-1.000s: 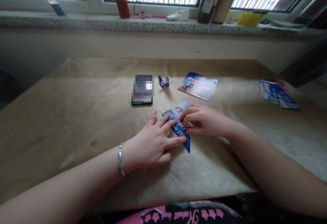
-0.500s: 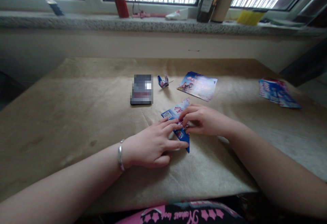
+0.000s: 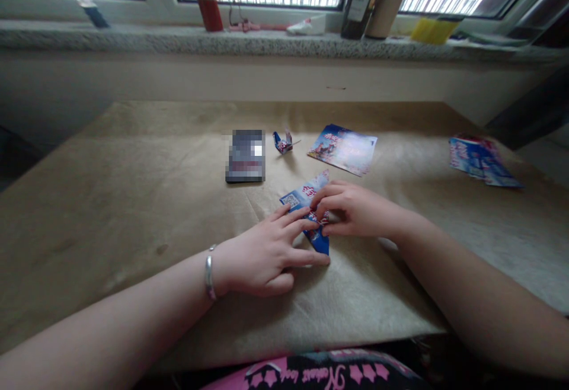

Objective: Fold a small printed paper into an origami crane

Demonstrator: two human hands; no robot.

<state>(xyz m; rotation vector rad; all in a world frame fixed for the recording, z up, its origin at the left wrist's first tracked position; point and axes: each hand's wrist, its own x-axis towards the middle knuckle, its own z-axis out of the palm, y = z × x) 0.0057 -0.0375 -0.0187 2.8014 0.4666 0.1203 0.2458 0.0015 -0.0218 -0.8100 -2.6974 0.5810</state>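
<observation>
A blue printed sheet of paper (image 3: pixel 291 200), folded to pointed corners, lies on the table in front of me. My left hand (image 3: pixel 271 253), with a silver bracelet at the wrist, rests flat with its fingers spread. Its fingertips press on the paper, the index finger at the near corner. From the right, my right hand (image 3: pixel 349 209) bends its fingers closed on the paper's middle. Both hands hide part of the folds. Beyond the paper stands a small origami crane (image 3: pixel 283 141) of similar print.
A pixelated dark rectangular object (image 3: pixel 246 156) lies left of the crane. To its right is a stack of printed sheets (image 3: pixel 343 149), and more blue sheets (image 3: pixel 484 163) lie far right. Behind the cloth-covered table (image 3: pixel 111 200), a windowsill (image 3: pixel 146 39) holds a red container (image 3: pixel 210 12) and a dark bottle (image 3: pixel 359 5).
My left index finger has slid slightly toward me along the paper, and the near corner now looks folded shorter. My right hand stays almost in place.
</observation>
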